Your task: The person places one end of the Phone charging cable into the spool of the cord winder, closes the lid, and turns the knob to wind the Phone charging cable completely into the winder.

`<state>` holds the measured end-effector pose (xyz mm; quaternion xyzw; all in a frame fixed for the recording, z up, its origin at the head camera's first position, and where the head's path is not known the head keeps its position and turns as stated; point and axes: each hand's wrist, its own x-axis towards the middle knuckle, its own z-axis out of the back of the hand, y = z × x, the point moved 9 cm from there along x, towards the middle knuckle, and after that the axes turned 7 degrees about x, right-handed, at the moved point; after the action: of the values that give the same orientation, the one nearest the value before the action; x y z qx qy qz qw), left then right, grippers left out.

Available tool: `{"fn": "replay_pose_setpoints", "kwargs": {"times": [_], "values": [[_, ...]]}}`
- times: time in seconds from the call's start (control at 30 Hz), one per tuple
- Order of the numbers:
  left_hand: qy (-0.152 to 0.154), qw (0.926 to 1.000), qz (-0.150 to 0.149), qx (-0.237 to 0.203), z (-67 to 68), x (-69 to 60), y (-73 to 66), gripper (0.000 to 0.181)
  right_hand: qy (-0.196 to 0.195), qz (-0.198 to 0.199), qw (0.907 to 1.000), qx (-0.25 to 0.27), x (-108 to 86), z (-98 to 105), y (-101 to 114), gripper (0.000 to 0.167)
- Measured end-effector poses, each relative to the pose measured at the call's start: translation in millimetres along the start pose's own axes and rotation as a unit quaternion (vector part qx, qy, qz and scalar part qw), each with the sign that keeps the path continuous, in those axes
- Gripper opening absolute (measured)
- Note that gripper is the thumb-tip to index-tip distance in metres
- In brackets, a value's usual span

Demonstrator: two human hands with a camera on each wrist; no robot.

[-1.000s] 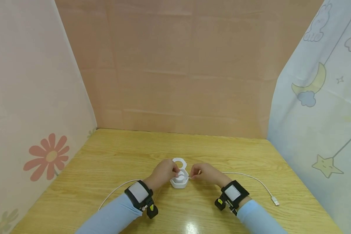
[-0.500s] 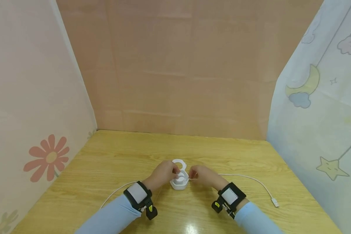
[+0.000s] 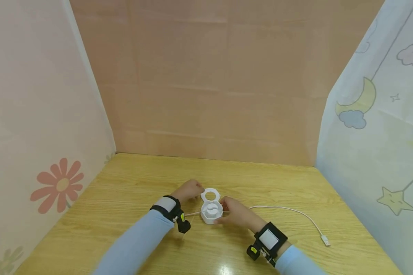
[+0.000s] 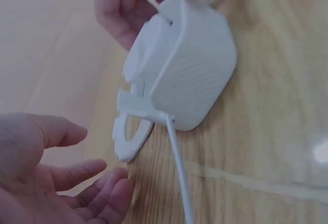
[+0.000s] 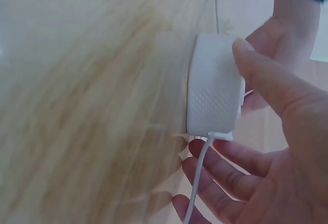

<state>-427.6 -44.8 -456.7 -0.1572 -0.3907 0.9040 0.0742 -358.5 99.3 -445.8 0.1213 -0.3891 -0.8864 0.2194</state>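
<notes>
A white cable winder case (image 3: 210, 220) sits on the table with its hinged ring lid (image 3: 217, 196) swung back, away from the person. Inside it rises a round hub (image 3: 212, 208). A white USB cable (image 3: 289, 208) passes through slots on both sides of the case; how it lies inside is unclear. My right hand (image 3: 239, 214) grips the case at its right side, the thumb (image 5: 251, 62) on the near side and fingers beyond. By the lid's left edge is my left hand (image 3: 189, 190); in the left wrist view its loosely bent fingers (image 4: 77, 175) hold nothing.
The cable's USB plug (image 3: 325, 240) lies on the right part of the wooden table (image 3: 151, 175). A brown sheet (image 3: 179, 95) hangs behind the table. Patterned cloths stand at left (image 3: 27, 126) and right (image 3: 392, 141).
My left hand has left the hub inside the case and moved back beside the lid. My right hand has gone from the cable at the right slot to the case's side.
</notes>
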Motion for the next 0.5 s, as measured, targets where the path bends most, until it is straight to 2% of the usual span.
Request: {"fn": "replay_pose_setpoints", "kwargs": {"times": [0.07, 0.13, 0.23, 0.3, 0.4, 0.5], "values": [[0.016, 0.9997, 0.020, -0.001, -5.6, 6.5, 1.4, 0.020, -0.004, 0.003, 0.9999, -0.009, 1.2, -0.6, -1.0, 0.055], [0.028, 0.9992, 0.026, 0.015, -9.7, 10.2, -1.6, 0.018, -0.005, 0.006, 0.9999, -0.014, 2.0, -1.2, -1.5, 0.053], [0.033, 0.9980, 0.018, 0.051, -14.3, 16.0, -6.4, 0.012, -0.003, 0.007, 0.9999, -0.013, 3.1, -1.6, -1.5, 0.051], [0.029, 0.9978, 0.017, 0.058, -14.7, 19.4, -7.8, 0.018, -0.001, 0.008, 0.9999, -0.007, 3.8, -1.7, -0.6, 0.050], [0.015, 0.9988, 0.026, 0.039, -13.5, 25.3, -4.6, 0.031, 0.002, 0.006, 1.0000, -0.003, 5.0, -1.6, 1.3, 0.048], [-0.002, 0.9981, 0.042, -0.044, -10.8, 30.2, 1.6, 0.024, 0.002, 0.010, 0.9999, -0.005, 6.4, -1.9, 3.8, 0.046]]}}
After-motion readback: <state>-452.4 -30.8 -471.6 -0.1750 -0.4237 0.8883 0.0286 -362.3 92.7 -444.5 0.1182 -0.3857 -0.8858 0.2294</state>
